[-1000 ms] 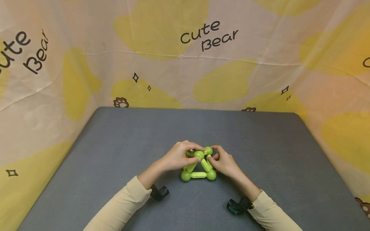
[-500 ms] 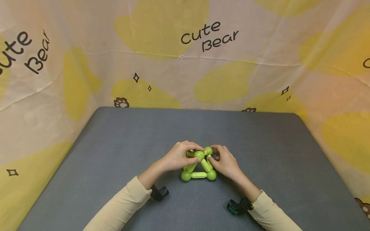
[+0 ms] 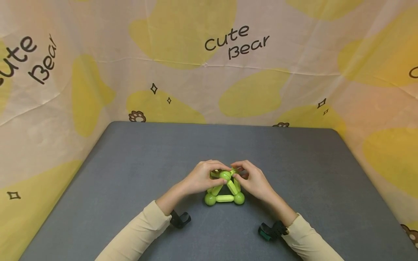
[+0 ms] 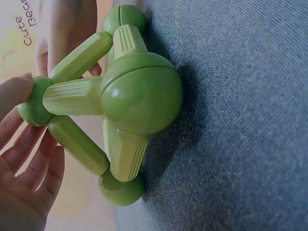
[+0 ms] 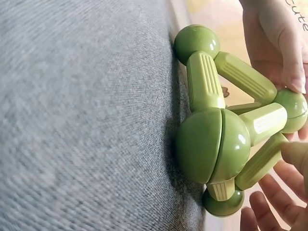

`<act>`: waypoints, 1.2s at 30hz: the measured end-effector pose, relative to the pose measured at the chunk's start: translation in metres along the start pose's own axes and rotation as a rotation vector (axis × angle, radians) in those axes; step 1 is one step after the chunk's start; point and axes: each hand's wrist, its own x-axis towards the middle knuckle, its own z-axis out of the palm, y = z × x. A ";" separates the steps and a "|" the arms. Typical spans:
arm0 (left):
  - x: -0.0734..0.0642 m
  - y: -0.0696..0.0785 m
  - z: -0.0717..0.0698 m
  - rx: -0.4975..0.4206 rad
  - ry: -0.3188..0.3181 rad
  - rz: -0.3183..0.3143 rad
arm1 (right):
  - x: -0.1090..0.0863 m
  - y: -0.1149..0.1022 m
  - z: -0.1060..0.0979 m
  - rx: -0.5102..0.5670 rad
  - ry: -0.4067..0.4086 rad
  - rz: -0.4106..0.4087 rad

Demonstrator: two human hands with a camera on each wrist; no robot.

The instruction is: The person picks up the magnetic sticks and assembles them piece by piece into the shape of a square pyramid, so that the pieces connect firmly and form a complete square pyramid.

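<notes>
A pyramid-shaped frame of green balls [image 3: 210, 199] and lighter green ribbed rods [image 3: 224, 198] stands on the grey table. My left hand [image 3: 200, 177] pinches its top ball [image 3: 225, 175] between thumb and fingers; this ball also shows in the left wrist view [image 4: 36, 102]. My right hand [image 3: 255, 182] pinches a sloping rod [image 5: 262, 162] close to the top ball, as the right wrist view shows. Base balls [image 4: 142, 94] rest on the cloth-like surface. The far side of the frame is partly hidden by fingers.
The grey table [image 3: 163, 148] surrounds the frame on all sides. A printed curtain [image 3: 183, 83] with yellow patches and lettering hangs behind and along both sides. Black wrist cameras [image 3: 272, 231] sit on both wrists.
My right hand has shifted up and left along the frame, from the far right side toward the top ball. My left hand and the frame stay almost still.
</notes>
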 end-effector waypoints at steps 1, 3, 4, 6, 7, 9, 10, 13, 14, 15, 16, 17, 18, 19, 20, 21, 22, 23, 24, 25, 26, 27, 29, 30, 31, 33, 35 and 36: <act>0.000 0.000 0.000 -0.006 0.004 0.004 | 0.000 0.000 0.000 0.004 -0.011 0.002; -0.001 -0.001 0.001 -0.015 0.013 0.011 | 0.000 -0.001 -0.001 0.009 -0.029 0.006; -0.001 -0.002 0.002 -0.021 0.019 0.014 | 0.000 -0.001 -0.001 0.011 -0.036 0.007; -0.001 -0.002 0.002 -0.030 0.030 0.016 | 0.000 0.000 -0.001 0.015 -0.046 0.004; -0.002 -0.003 0.002 -0.036 0.034 0.013 | 0.000 0.000 -0.001 0.019 -0.050 0.002; -0.002 -0.003 0.003 -0.045 0.043 0.008 | 0.001 0.001 -0.001 0.023 -0.060 0.001; -0.003 -0.003 0.003 -0.047 0.048 0.006 | 0.001 0.002 -0.001 0.025 -0.066 0.000; -0.004 -0.002 0.002 -0.050 0.057 -0.001 | 0.001 0.003 -0.002 0.023 -0.078 -0.016; -0.004 -0.002 0.002 -0.049 0.060 0.000 | 0.002 0.003 -0.002 0.021 -0.080 -0.020; -0.004 -0.002 0.002 -0.048 0.063 0.000 | 0.002 0.004 -0.002 0.017 -0.083 -0.024; -0.004 -0.002 0.002 -0.046 0.067 0.001 | 0.002 0.004 -0.002 0.015 -0.086 -0.030; -0.004 -0.002 0.002 -0.046 0.069 0.001 | 0.002 0.005 -0.002 0.013 -0.088 -0.035; -0.004 -0.002 0.002 -0.047 0.071 0.001 | 0.003 0.005 -0.002 0.012 -0.089 -0.038; -0.004 -0.001 0.002 -0.048 0.074 0.003 | 0.003 0.005 -0.001 0.011 -0.090 -0.039; -0.004 -0.001 0.003 -0.050 0.075 0.001 | 0.003 0.006 -0.001 0.010 -0.091 -0.040; -0.004 -0.001 0.003 -0.050 0.077 -0.001 | 0.003 0.006 -0.001 0.009 -0.091 -0.042; -0.004 -0.001 0.003 -0.049 0.079 -0.004 | 0.003 0.006 -0.001 0.009 -0.090 -0.045; -0.004 -0.002 0.003 -0.049 0.080 -0.007 | 0.003 0.006 -0.001 0.008 -0.089 -0.048; -0.004 -0.002 0.003 -0.048 0.082 -0.009 | 0.003 0.006 0.000 0.006 -0.087 -0.050; -0.003 -0.002 0.003 -0.047 0.084 -0.011 | 0.003 0.006 0.000 0.002 -0.086 -0.054; -0.004 -0.002 0.003 -0.046 0.084 -0.013 | 0.004 0.006 0.000 -0.004 -0.085 -0.057; -0.004 -0.003 0.003 -0.046 0.085 -0.014 | 0.004 0.006 0.001 -0.010 -0.083 -0.061; -0.004 -0.003 0.003 -0.049 0.084 -0.015 | 0.004 0.007 0.002 -0.025 -0.080 -0.070; -0.004 -0.003 0.003 -0.052 0.084 -0.017 | 0.005 0.007 0.002 -0.035 -0.080 -0.076; -0.004 -0.003 0.003 -0.054 0.083 -0.018 | 0.005 0.007 0.003 -0.047 -0.079 -0.083; -0.004 -0.004 0.003 -0.061 0.082 -0.025 | 0.005 0.007 0.004 -0.071 -0.078 -0.105; -0.004 -0.004 0.003 -0.063 0.082 -0.028 | 0.005 0.006 0.005 -0.093 -0.075 -0.124; -0.004 -0.003 0.003 -0.062 0.082 -0.029 | 0.005 0.006 0.005 -0.101 -0.072 -0.131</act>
